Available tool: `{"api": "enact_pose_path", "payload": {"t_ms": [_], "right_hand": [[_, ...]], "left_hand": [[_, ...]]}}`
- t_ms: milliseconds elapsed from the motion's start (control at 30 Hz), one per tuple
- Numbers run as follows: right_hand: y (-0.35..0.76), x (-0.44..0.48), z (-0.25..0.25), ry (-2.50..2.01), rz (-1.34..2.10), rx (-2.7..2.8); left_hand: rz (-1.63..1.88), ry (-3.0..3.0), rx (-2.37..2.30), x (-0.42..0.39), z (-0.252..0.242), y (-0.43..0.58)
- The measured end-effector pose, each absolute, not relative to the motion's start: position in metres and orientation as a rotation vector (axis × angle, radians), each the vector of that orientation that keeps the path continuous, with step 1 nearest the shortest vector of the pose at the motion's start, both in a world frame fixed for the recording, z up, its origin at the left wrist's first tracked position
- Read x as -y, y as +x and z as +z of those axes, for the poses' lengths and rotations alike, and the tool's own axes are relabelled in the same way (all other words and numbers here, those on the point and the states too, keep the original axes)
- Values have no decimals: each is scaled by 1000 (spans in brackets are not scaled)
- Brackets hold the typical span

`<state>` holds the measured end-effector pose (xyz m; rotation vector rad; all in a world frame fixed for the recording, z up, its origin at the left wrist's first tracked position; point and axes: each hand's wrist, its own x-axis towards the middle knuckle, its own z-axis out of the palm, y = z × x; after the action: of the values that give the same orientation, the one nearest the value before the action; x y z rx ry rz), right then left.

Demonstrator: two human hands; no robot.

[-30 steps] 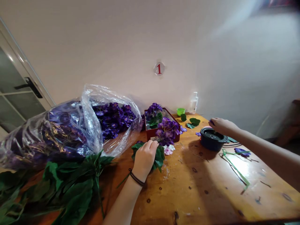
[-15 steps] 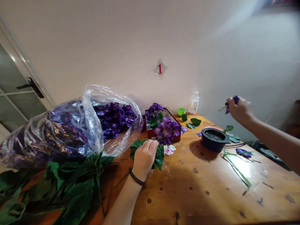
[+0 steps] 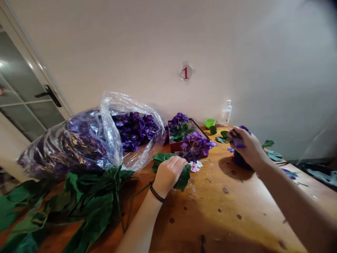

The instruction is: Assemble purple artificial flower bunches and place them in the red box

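Right hand (image 3: 246, 147) has dropped from up in the air to low over the dark round bowl (image 3: 240, 161), now partly hidden behind it. Its grip is closed around a purple silk flower (image 3: 238, 141), fingers wrapped tight, blossom showing at the top. Left hand (image 3: 168, 172), with a black wristband (image 3: 156, 194), sits at roughly 6 o'clock from the red box (image 3: 172, 147). Its grip is curled down over a green leaf sprig (image 3: 183, 177), pinning the sprig to the wooden table (image 3: 218, 214), not lifting it.

Looks like the step in hand is putting artificial flowers and leaves together by hand (judgement only). Any next move from here calls for the right hand to keep clear of the bowl rim, with the flower held steady.

Clear plastic bag (image 3: 107, 128) full of purple blooms is at 10 o'clock from the left hand; long-stemmed leaves (image 3: 89, 211) at 8 o'clock. A pale pink flower (image 3: 195, 168) lies just beside the sprig, and more purple blooms (image 3: 195, 147) stick out of the box. Green cup (image 3: 210, 123) and plastic bottle (image 3: 226, 113) stand by the wall at the far end.

Open wood runs between the hands at 5 o'clock and along the near side. Right-hand table edge is partly blocked by the forearm, so room there is hard to judge.
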<state>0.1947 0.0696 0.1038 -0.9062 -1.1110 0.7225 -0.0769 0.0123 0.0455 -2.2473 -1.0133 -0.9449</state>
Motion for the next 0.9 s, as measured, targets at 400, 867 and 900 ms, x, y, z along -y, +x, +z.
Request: {"api": "enact_pose_path", "payload": {"t_ms": [400, 867, 900], "right_hand": [[125, -50, 66, -868, 593, 1462], [125, -42, 62, -843, 576, 1541], [125, -42, 61, -842, 590, 1533]], "left_hand": [[-1003, -2320, 1033, -8, 52, -77], [-931, -2382, 982, -6, 51, -71], [-938, -2386, 986, -6, 50, -71]]}}
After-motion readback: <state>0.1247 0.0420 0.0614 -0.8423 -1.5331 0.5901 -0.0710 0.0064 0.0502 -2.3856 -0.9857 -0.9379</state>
